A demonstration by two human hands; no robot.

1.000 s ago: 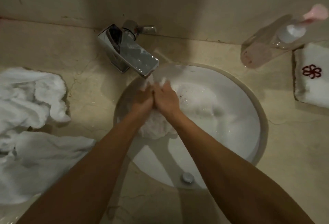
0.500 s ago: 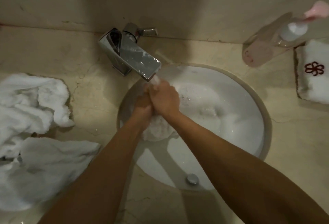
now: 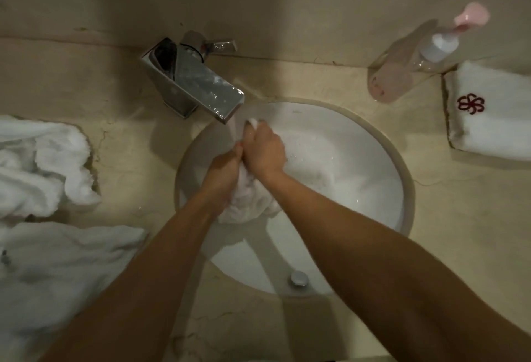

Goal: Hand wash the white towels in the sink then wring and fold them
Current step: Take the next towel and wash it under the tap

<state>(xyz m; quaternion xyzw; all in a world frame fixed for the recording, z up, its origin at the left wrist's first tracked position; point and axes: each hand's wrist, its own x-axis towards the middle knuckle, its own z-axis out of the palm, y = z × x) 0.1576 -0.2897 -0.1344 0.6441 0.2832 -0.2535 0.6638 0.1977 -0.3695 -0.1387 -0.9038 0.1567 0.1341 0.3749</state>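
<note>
both hands clamped on the wet towel (image 3: 247, 203) over the sink (image 3: 359, 189), right under the faucet (image 3: 195, 85). left hand (image 3: 222, 172) has slipped lower down the bunch since a moment ago, right hand (image 3: 263, 150) stays up top, a white tip poking past its knuckles.

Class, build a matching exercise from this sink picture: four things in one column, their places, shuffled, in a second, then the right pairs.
Things
1. wet towel
2. crumpled towels
3. folded towel
4. pump bottle

Places
A. counter, far right, flower emblem up
B. gripped by both hands in the sink
C. counter, left of the sink
D. counter, behind the folded towel

Pairs: 1-B, 2-C, 3-A, 4-D
</note>
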